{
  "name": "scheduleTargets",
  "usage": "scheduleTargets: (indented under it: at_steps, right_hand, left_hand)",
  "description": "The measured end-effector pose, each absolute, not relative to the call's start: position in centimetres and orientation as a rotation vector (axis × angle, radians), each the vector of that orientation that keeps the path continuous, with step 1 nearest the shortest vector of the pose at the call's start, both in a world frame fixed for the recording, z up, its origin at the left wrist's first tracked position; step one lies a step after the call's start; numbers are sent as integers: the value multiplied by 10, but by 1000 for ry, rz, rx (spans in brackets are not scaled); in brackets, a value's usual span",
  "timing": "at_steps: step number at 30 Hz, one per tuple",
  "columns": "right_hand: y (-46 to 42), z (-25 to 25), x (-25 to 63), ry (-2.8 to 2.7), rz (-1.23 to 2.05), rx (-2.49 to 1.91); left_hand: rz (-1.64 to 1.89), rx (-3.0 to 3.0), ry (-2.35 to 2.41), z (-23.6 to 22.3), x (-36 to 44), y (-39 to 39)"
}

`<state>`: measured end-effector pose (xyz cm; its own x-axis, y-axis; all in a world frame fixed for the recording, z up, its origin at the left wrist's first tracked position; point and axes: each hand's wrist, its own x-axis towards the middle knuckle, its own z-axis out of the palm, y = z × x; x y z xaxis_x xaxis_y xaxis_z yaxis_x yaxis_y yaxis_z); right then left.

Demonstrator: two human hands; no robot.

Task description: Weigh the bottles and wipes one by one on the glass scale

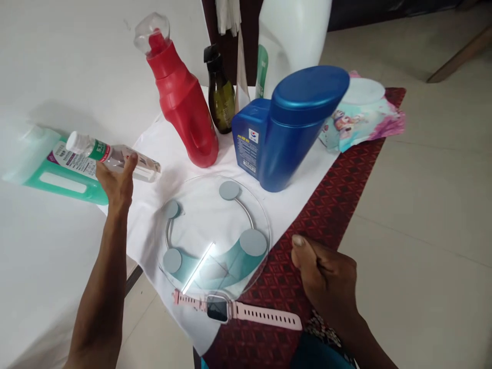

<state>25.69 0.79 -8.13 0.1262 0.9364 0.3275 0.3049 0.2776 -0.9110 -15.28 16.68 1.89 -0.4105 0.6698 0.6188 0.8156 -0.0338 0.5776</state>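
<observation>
My left hand [119, 182] is wrapped round a clear plastic bottle [146, 171] with a white cap and a green label, tilted over to the left. Right behind it leans a green-tinted jug [65, 179]. At the right, over the table's edge, my right hand [326, 271] is curled with the thumb against the fingers; whatever it may hold is hidden. Between the hands lies a round glass bathroom scale [211, 215] with grey feet pads. A pink-strapped smartwatch [218, 307] rests along its near edge, closest to my right hand.
Behind the scale stand a red bottle [184, 107], a dark pump bottle [222, 100], a blue jug [295, 133] and a big white container [294, 36]. A wipes pack [361, 118] sits at the right. White cloth [142, 230] partly covers the patterned red tablecloth [326, 210].
</observation>
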Motion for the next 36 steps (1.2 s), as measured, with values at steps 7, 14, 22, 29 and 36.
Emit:
scheduleTargets:
  at_steps: [7,14,22,29,36]
  right_hand:
    - [7,-78,257,-1414,682,-1231]
    - [9,-84,256,-1399,652,-1215]
    - [6,-85,258,-1416,646,-1205]
    - [7,-87,258,-1430,638,-1202]
    - [6,-84,258,-1422,661,-1241]
  left_hand:
    - [-1455,-1984,-2083,45,-42,70]
    - [-1411,-2109,-2121,24,6,51]
    - [-1413,-2133,-2144,21,8,47]
    - [-1428,-2333,-2135,24,-9,32]
    - [-1244,-2065,-2320,11,12,28]
